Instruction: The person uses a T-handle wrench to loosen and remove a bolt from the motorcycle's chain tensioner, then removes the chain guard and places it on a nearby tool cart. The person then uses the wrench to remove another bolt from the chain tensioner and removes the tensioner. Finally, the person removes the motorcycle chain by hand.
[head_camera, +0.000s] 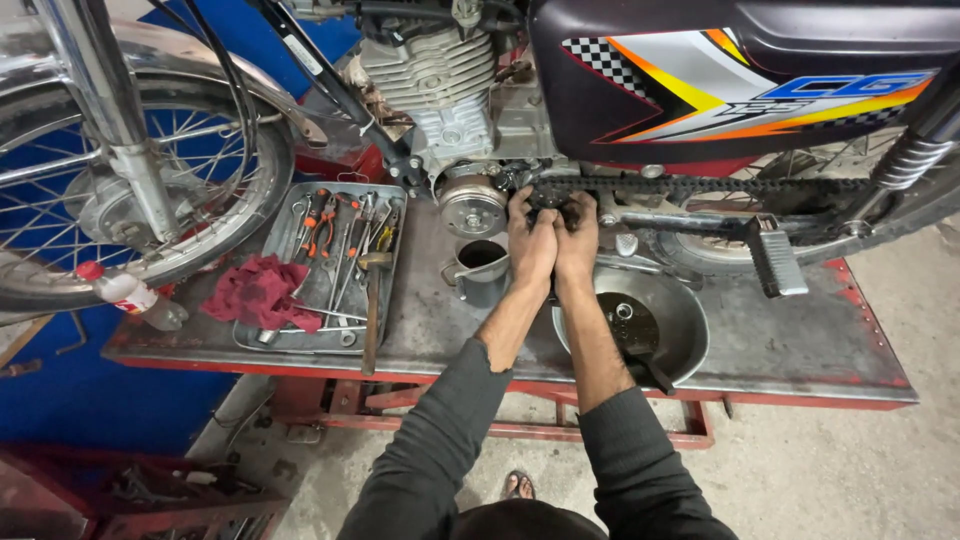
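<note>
Here, a grey steel table (800, 350) with a chipped red edge carries a motorcycle (700, 80), its engine (440, 80) bare at the middle and its drive chain (700, 186) running rightward along the frame. The floor below is pale concrete, with a blue surface at the left and a red crate (130, 495) of parts in the lower left corner. The spoked front wheel (100, 190) stands at the left end of the table, a plastic bottle (130, 297) with a red cap lying against its tyre.

On the table, left of the arms, a shallow metal tray (290, 225) holds pliers, spanners and screwdrivers, with a red rag (262, 292) draped over its left edge and a hammer (373, 305) laid across its right edge. A small metal jug (480, 270) stands just left of the left wrist. A round metal pan (680, 320) with dark oil in it sits under the right forearm.

Both hands reach up to the front end of the chain, just right of a round silver cover (472, 205) on the engine. The left hand (530, 240) and the right hand (577, 235) are pressed side by side, touching. Their fingers are curled in close around the dark part where the chain meets the engine, gripping or pressing it; exactly what each fingertip holds cannot be told, since the backs of the hands hide it.
</note>
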